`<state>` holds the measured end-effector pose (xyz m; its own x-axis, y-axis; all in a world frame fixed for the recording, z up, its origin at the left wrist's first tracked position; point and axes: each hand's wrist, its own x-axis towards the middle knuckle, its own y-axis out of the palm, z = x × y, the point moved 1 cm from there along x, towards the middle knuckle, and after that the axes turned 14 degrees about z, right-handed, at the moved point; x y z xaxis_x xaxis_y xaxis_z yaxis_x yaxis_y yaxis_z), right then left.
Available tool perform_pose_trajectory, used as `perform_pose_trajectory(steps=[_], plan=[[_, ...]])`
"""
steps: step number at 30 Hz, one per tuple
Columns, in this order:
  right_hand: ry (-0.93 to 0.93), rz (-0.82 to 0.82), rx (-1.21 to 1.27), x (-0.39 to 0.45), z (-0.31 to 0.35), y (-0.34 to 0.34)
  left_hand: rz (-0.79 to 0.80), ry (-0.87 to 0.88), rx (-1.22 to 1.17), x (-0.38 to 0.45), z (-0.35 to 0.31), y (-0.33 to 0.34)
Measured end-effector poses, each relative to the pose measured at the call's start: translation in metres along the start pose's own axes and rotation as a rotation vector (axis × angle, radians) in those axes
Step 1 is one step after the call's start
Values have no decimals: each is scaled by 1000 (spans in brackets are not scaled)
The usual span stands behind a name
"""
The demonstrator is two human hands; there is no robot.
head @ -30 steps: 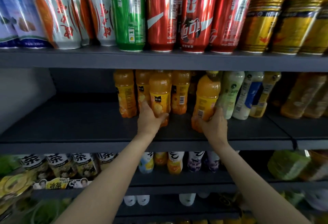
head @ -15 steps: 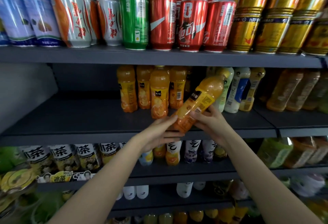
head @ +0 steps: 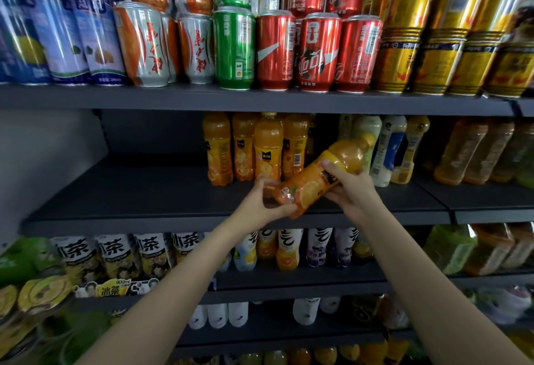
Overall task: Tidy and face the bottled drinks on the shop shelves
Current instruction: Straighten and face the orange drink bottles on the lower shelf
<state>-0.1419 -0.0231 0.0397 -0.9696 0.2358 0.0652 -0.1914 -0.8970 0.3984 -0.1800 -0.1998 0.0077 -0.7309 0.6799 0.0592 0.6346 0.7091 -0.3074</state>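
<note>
An orange juice bottle lies tilted in both hands in front of the middle shelf, its cap up to the right and its base down to the left. My left hand grips its base. My right hand holds its middle, over the label. Behind it a cluster of upright orange juice bottles stands on the same shelf, one with its barcode side facing out. Pale bottled drinks stand to their right.
The top shelf holds rows of cans, stacked two high. Amber tea bottles fill the right bay. The middle shelf's left half is bare dark board. Iced tea bottles and small drink bottles line the shelf below.
My right hand lifted the orange bottle off the shelf and tipped it sideways. My left hand let go of a standing bottle and took hold of the tilted bottle's base.
</note>
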Motion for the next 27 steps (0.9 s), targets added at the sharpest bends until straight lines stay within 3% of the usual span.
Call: perform_pose_trajectory(steps=[3,5,6,10,15,17,21,22,24,27], plan=[[-7,99,27,-1,5,2,207,-91,-421,-4,-5,-8],[-10,143,11,-1,7,3,228,-65,-445,-4,-8,-10],[-10,141,-27,-1,7,3,186,-55,-359,-3,-10,-9],[53,56,-142,0,0,3,-86,68,352,0,-6,-12],[86,-13,-21,-1,-8,4,-161,319,634,-6,-4,-12],[32,-8,11,0,-7,3,-111,253,530,-3,-7,-17],[-39,85,-45,0,0,1,163,-59,-265,-2,-8,-27],[-50,116,-54,-1,1,1,180,-78,-363,-1,-7,-29],[-72,159,-87,-2,3,2,140,-57,-331,-1,-6,-29],[-78,160,-144,-3,0,3,-54,53,163,-2,-7,-27]])
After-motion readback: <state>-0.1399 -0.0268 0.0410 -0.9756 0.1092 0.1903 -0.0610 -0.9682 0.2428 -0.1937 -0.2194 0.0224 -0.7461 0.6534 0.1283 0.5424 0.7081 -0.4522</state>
